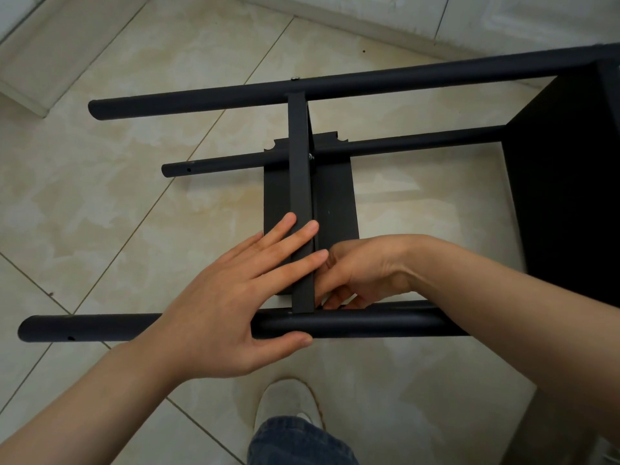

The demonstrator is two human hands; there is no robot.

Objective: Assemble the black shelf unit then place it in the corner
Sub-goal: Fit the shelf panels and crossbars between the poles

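Though curled behind the matte flat panel [299, 169], right hand [364, 266], hold unclear; left hand [228, 297] straight-fingered.

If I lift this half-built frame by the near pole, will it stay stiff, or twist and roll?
It may twist a little: the middle shelf meets the near pole where the fingers of the right hand work, so that joint looks unfinished. It should hardly roll, since shelves tie the round poles together. Probably light: thin tubes, thin panels.

beige tiled floor [100, 213] | white wall base [369, 15] | white shoe [285, 401] | blue denim trouser leg [295, 444]
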